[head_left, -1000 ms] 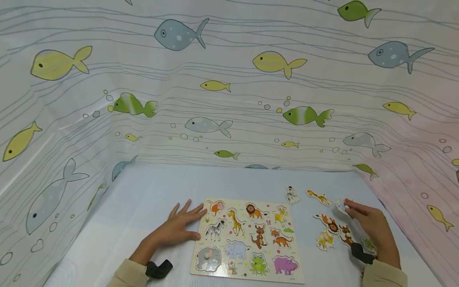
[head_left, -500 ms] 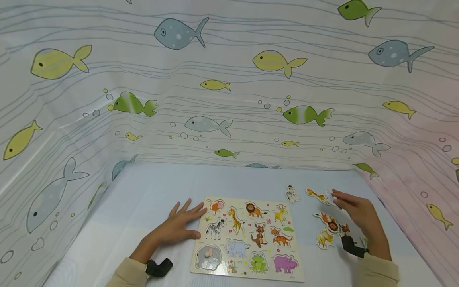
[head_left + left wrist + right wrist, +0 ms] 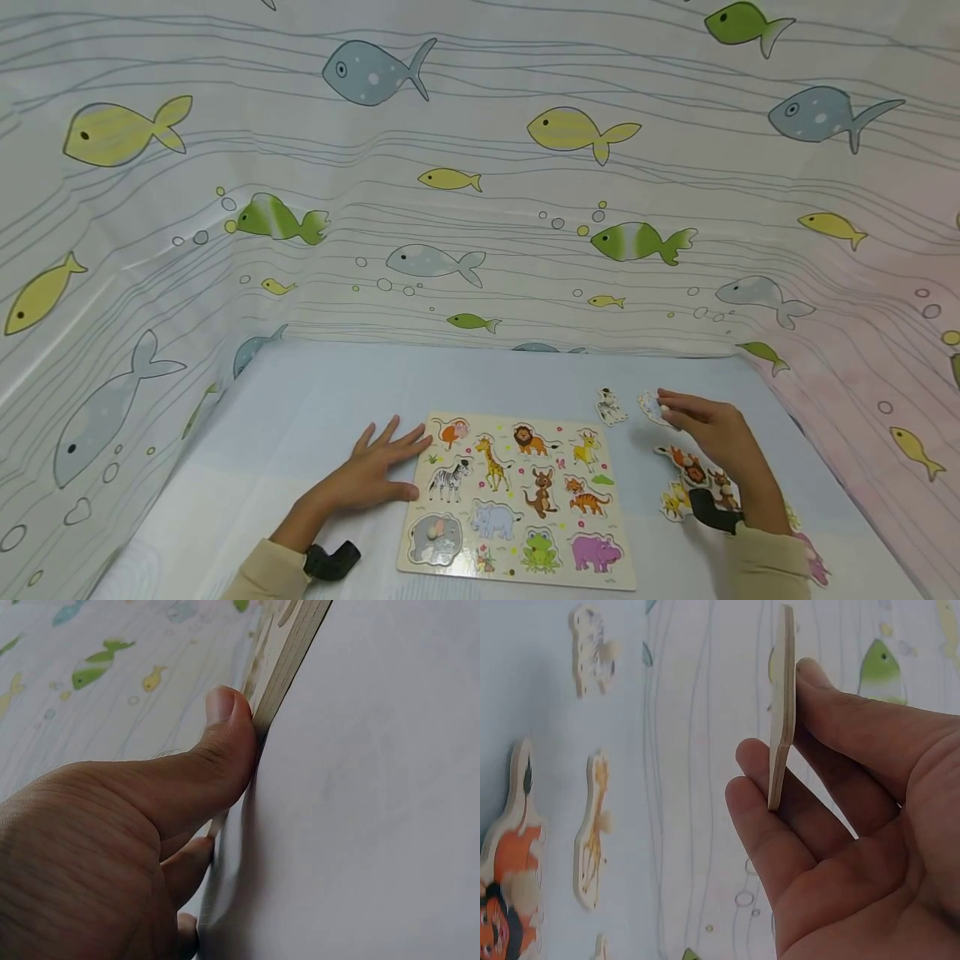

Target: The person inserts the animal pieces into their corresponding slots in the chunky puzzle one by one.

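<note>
In the head view my right hand [image 3: 708,429] pinches a pale blue animal puzzle piece [image 3: 649,407] by its back-right side, above the table. The right wrist view shows that puzzle piece edge-on, a thin wooden slab [image 3: 783,712] between thumb and fingers. My left hand [image 3: 369,473] lies spread at the left edge of the wooden animal puzzle board [image 3: 627,575], fingertips on its rim. Seen from the left wrist, the thumb [image 3: 225,712] presses against the board's side. A grey elephant piece [image 3: 427,550] sits in the board's front left recess.
A zebra piece [image 3: 611,408] lies behind the board's right corner. Below my right hand are a lion piece [image 3: 690,467], a yellow piece [image 3: 675,502] and a kangaroo piece [image 3: 723,490]. A giraffe piece [image 3: 592,840] lies nearby. A pink piece [image 3: 816,562] is partly covered by the right sleeve.
My right hand has carried the pale blue piece left, toward the zebra piece, now covering the giraffe piece in the head view. The left hand and board stay put.
</note>
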### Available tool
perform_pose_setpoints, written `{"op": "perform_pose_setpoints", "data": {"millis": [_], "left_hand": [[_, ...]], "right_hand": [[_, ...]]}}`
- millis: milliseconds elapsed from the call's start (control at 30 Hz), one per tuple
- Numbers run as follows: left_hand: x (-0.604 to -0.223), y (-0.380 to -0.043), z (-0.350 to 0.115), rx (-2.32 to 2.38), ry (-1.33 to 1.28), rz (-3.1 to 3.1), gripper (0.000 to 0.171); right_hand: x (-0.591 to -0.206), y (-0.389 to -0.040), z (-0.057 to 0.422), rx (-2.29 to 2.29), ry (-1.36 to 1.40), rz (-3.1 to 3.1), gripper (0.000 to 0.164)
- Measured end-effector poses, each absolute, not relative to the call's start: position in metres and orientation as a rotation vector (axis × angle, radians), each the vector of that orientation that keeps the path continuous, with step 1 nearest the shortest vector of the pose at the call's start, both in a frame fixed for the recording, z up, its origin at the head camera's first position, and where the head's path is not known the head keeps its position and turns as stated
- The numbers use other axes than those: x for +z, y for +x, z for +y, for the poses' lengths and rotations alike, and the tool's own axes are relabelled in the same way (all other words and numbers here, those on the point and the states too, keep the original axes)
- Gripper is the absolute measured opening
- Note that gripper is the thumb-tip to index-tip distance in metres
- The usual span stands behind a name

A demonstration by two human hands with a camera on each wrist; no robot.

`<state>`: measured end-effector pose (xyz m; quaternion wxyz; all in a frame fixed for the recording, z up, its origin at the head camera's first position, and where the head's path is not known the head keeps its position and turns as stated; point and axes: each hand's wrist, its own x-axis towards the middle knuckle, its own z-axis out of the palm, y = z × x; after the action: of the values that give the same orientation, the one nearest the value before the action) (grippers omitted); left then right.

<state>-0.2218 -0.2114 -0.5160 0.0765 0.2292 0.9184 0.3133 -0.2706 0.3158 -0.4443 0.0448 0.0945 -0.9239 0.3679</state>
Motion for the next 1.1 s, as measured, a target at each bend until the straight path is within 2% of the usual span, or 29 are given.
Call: {"op": "perform_pose_setpoints", "data": {"millis": [367, 600, 1100], "left_hand": [[-0.518, -0.222, -0.213, 0.977, 0.695, 2.758, 0.087], [-0.519, -0.224, -0.213, 0.975, 0.675, 2.746, 0.087], [-0.515, -0.222, -0.212, 0.958, 0.667, 2.745, 0.087]], "right_hand": [[-0.438, -0.271, 0.278, 1.338, 0.577, -2.723, 0.029], [-0.436, -0.269, 0.249, 1.436, 0.587, -2.753, 0.028], [-0.44, -0.26, 0.201, 1.509, 0.864, -2.755, 0.024]]}}
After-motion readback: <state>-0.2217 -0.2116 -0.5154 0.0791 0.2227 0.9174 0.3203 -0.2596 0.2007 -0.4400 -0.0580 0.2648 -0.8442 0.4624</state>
